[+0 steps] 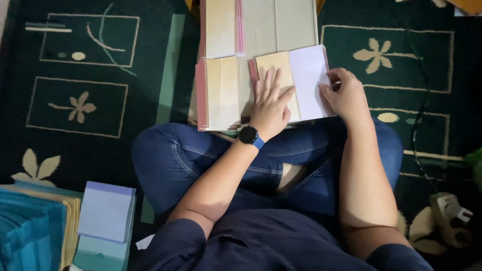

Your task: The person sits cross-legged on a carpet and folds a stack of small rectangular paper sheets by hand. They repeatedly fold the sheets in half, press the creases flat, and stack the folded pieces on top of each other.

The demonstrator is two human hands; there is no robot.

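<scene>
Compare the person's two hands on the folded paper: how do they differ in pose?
The left hand lies flat, fingers spread, on the tan flap; the right hand is curled, pinching the white sheet. The left wrist bears a black watch; the right is bare. Both rest on the same piece.

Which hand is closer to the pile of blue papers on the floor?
The left hand. It lies flat on the tan booklet, on the side toward the blue paper pile at lower left. The right hand holds the white sheet, farther away.

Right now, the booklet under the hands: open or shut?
Open. The booklet lies spread on the board, white page up; the left hand presses flat on its tan page, the right hand pinches the white page's edge.
</scene>
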